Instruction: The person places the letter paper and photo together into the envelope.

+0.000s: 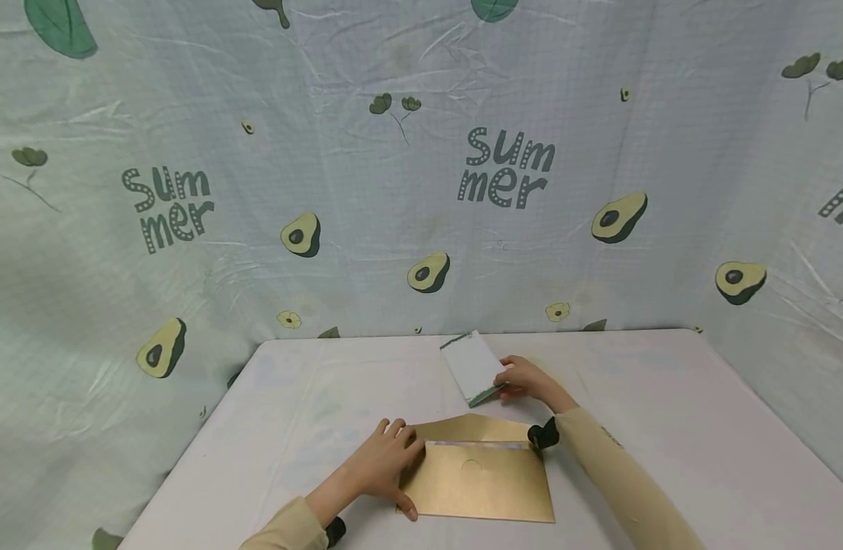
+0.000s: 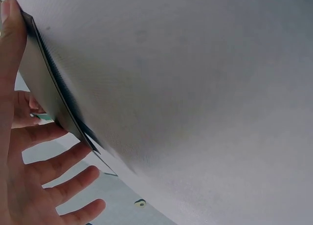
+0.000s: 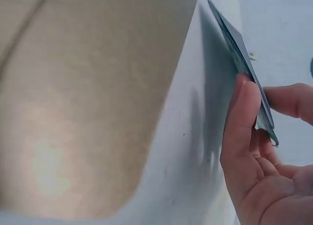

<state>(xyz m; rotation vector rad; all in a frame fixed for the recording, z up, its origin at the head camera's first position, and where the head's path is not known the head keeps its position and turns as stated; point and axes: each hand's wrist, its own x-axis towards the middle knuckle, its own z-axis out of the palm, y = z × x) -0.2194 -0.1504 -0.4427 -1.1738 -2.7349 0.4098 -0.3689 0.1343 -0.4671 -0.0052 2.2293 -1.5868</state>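
The unclosed envelope is held at nine o'clock by the left hand — the card (still outside) by the right hand.

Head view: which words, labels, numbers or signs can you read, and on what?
"sum mer": left, on the pale printed cloth backdrop.
"sum mer": centre, same backdrop.
Far-right lettering, same backdrop: cut off, can't read whole.
Shiny gold paper envelope, white rectangular green-edged card: no readable text.

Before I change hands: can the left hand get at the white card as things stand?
Probably yes: the left side of the white card looks unblocked. The left hand touches the gold envelope, though, and the right hand grips the card's right edge.
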